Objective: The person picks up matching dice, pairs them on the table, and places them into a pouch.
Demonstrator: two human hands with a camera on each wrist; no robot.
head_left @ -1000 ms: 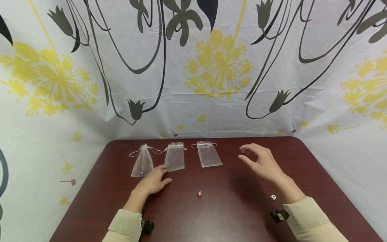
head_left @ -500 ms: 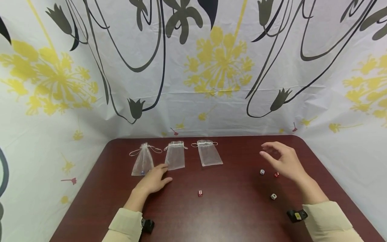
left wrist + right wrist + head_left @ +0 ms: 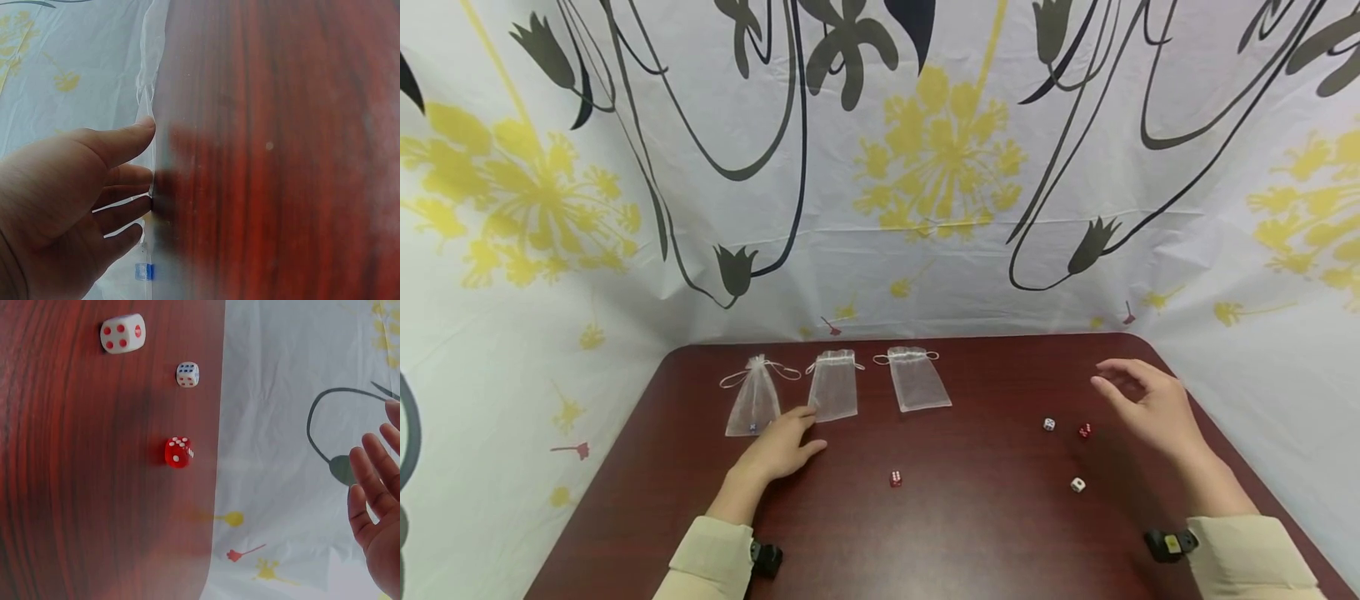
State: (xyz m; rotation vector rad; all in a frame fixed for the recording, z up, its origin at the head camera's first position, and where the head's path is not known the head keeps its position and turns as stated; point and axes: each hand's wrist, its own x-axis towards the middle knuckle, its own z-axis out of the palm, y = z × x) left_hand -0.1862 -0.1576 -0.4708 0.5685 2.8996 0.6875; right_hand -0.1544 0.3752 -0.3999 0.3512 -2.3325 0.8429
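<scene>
My left hand (image 3: 777, 446) rests on the table beside the lower right corner of a sheer white drawstring pouch (image 3: 752, 404); its fingertips reach the lower edge of a second pouch (image 3: 832, 387). A blue die (image 3: 144, 271) shows inside the first pouch. With relaxed, slightly bent fingers and nothing in it, my right hand (image 3: 1153, 408) hovers over the table's right side. Left of it lie a small white die (image 3: 1048, 424), a translucent red die (image 3: 178, 452) and, closer to me, a larger white die (image 3: 123, 334).
A third flat pouch (image 3: 919, 381) lies at the back middle of the dark red table (image 3: 970, 542). Nearer the middle sits another red die (image 3: 896, 479). A white patterned cloth (image 3: 925, 275) hangs behind the table and along its sides.
My right hand has moved to the right across the table, and the small white die and a red die have come into sight. My left hand stays where it was.
</scene>
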